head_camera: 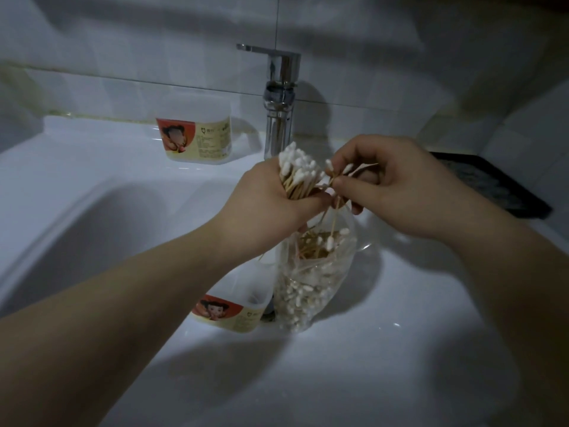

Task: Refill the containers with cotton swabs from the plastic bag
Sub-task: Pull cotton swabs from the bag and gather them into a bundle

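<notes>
The room was dim, and soft grey shadows fell across the white tiled wall (385, 50). A yellowed sealant line (92, 116) ran where the wall met the white ceramic washbasin (77, 217), whose glossy rim caught small highlights. A chrome faucet (278, 124) stood upright at the back of the basin, its flat lever pointing left and its shadow cast on the tiles. At the right, a dark rectangular tray (498, 186) lay on the ledge.

white-tipped swabs (300, 167), chrome tap (278, 118)

Curled grips: left hand (271, 195), right hand (388, 186).
</notes>
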Available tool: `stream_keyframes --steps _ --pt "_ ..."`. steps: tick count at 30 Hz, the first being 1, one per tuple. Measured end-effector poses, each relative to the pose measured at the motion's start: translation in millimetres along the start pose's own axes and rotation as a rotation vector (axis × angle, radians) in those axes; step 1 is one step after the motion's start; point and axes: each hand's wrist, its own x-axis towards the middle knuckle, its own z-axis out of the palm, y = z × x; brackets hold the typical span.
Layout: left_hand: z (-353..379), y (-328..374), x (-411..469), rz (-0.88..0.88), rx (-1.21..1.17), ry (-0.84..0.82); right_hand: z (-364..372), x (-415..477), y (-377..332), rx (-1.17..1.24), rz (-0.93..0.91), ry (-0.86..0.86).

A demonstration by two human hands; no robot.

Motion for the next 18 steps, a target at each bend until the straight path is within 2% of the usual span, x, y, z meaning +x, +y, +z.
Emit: stream_keyframes --steps 12,18 --pt "-3.9 -10.9 7.3 -0.148 0.038 0.099 -3.5 2.1 4.0 -0.008 0.069 0.045" --pt "-5.1 -12.0 7.5 -0.172 -0.018 0.125 -6.7 4.3 6.2 0.006 0.109 0.167"
